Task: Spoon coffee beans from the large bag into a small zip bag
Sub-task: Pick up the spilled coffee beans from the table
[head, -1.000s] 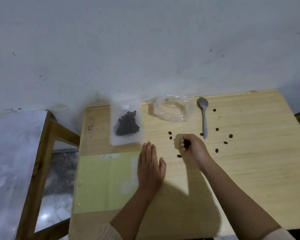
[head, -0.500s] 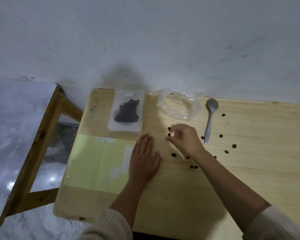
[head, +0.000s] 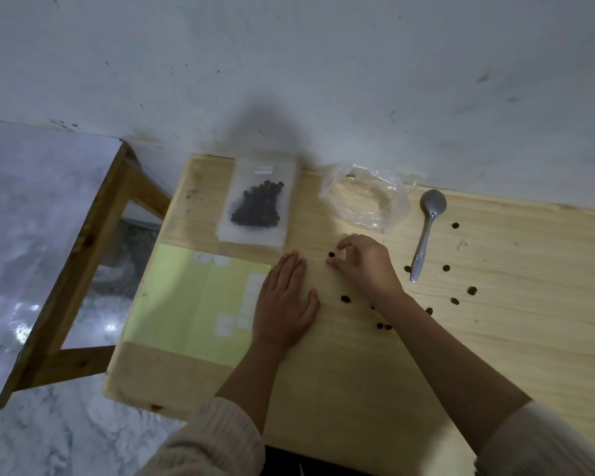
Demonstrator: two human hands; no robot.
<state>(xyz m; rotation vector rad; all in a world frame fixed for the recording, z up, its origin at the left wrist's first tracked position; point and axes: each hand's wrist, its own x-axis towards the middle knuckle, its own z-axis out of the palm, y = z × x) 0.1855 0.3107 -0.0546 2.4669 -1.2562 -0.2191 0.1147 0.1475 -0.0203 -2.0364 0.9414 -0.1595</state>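
Coffee beans [head: 256,209] sit in a dark clump inside the small zip bag [head: 241,176], flat by the tabletop's [head: 529,338] far edge near its left corner; crumpled clear large bag [head: 364,197] just right of it, contents not discernible, spoon [head: 428,231] beyond. Left hand [head: 284,304] flat, fingers straight, at the green sheet's [head: 193,304] right edge; right hand's [head: 366,264] fingers curl about a loose bean [head: 331,254], grasp unclear. Other loose beans [head: 472,291] scatter toward the right edge.

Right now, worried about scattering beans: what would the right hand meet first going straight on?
The loose coffee bean just off the fingertips of the right hand; beyond it, likely the small zip bag.
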